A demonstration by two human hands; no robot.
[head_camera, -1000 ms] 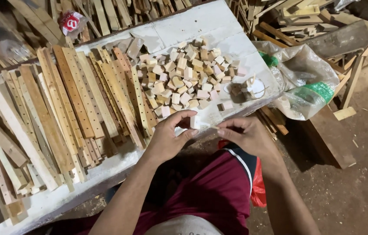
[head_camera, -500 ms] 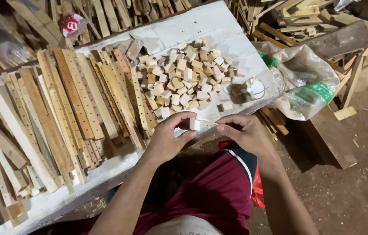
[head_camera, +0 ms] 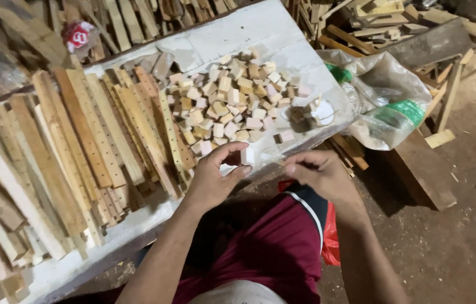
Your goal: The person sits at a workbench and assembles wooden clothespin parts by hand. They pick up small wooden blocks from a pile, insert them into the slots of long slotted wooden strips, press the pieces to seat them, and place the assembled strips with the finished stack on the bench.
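A single head-worn camera looks steeply down from above, close over the person's lap and both hands, the left hand [head_camera: 211,179] and right hand [head_camera: 316,171] near frame centre. It faces forward across the white counter [head_camera: 283,34], tilted, with dirt floor [head_camera: 463,225] at right.

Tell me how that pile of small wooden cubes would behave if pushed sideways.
The cube pile would likely scatter, since the pieces lie loose and jumbled. Flat faces suggest sliding, not rolling, on the white tabletop. Each cube looks small, probably light.
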